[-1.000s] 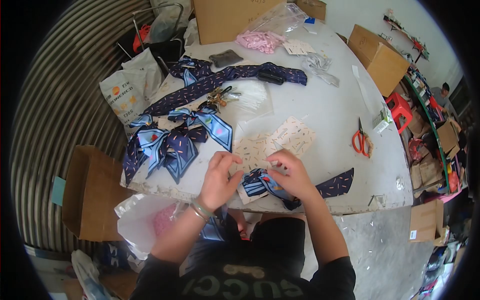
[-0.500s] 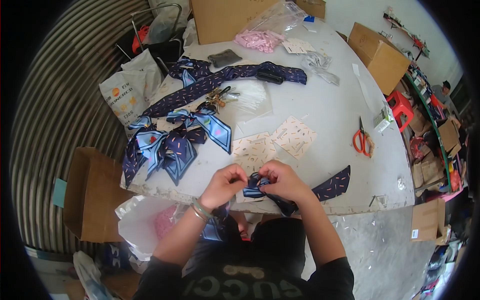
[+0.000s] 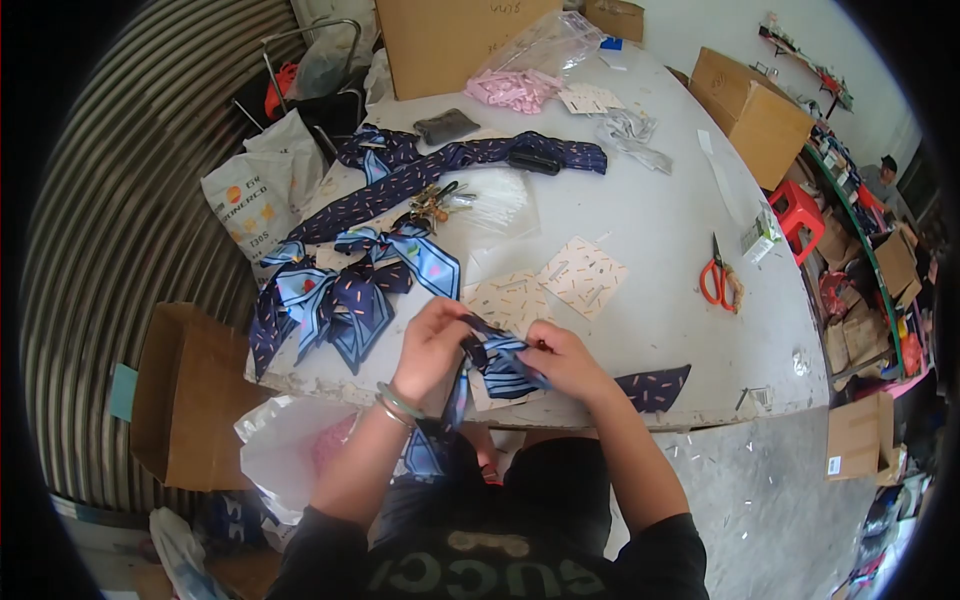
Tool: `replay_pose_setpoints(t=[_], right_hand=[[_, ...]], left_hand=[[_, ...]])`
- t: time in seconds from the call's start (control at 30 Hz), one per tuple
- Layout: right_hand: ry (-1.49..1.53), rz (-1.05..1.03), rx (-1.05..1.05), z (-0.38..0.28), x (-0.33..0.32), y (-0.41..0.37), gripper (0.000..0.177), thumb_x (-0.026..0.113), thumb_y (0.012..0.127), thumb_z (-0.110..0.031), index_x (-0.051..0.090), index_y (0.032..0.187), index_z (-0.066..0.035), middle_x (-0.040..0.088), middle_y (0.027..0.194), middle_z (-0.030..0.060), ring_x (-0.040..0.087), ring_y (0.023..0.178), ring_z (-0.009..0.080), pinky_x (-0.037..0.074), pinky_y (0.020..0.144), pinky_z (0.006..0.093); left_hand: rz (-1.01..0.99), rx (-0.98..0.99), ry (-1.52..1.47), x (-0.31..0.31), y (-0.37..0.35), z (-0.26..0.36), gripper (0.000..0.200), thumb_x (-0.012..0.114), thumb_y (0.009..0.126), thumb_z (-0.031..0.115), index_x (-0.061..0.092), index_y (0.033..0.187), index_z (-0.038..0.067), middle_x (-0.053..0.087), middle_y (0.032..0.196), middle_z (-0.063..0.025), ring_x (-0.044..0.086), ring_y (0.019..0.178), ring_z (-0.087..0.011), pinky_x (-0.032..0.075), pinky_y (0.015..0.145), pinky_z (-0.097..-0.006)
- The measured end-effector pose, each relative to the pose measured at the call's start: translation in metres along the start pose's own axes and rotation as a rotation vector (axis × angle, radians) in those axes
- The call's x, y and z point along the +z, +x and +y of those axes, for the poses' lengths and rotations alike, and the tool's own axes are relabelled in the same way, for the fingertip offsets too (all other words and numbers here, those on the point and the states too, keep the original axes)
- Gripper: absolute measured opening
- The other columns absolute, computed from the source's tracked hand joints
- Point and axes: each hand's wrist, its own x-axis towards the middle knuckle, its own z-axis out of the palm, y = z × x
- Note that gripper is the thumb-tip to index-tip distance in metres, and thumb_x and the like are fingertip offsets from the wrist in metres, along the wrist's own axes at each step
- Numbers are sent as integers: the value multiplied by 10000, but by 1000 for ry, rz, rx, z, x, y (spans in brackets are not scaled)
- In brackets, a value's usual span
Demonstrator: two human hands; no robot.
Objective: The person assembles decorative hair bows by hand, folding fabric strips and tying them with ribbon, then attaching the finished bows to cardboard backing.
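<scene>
Both my hands work on a navy and light-blue patterned scarf (image 3: 505,372) at the table's front edge. My left hand (image 3: 432,345) pinches a dark folded strip of it, raised a little. My right hand (image 3: 565,365) is closed on the striped part, its fingertips partly hidden. One scarf end lies on the table to the right; another part hangs over the edge toward my lap. Just beyond my hands lie a printed card (image 3: 508,296) and a second slotted card (image 3: 584,276). Several tied scarves (image 3: 345,290) are heaped on the left.
Orange-handled scissors (image 3: 716,285) lie on the right. Small metal clips (image 3: 435,205), a bag of white strips (image 3: 490,200) and pink ribbons (image 3: 515,90) lie farther back. Cardboard boxes (image 3: 755,110) surround the table (image 3: 660,250). A person (image 3: 882,178) is far right.
My left hand has moved slightly up and left, drawing a dark strip out from the scarf. More of the striped fabric shows between my hands.
</scene>
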Motion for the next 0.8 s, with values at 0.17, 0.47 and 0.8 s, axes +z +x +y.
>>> replay_pose_setpoints(t=[0.17,0.47,0.8], right_hand=[[-66,116,-155,12,11,7,260,623,872,-262,553,902,-13,630,777,135,614,717,224,477,657,356],[-66,220,-14,-3,16,5,521,479,919,-469,615,823,26,656,700,155,657,632,250,508,600,366],[190,236,126,-18,10,2,337,653,866,-349,607,962,-29,642,689,85,592,510,211,445,441,322]], left_hand=[[211,-103,-80,-6,-11,-14,149,528,955,79,518,1097,35,555,816,-16,534,738,-92,432,679,-231],[334,231,-633,-64,-10,91,288,545,981,192,539,1247,82,511,790,28,468,724,-118,422,758,-297],[261,474,-266,-73,-38,131,451,514,936,32,421,1368,-59,569,1248,-115,598,1010,-162,487,898,-302]])
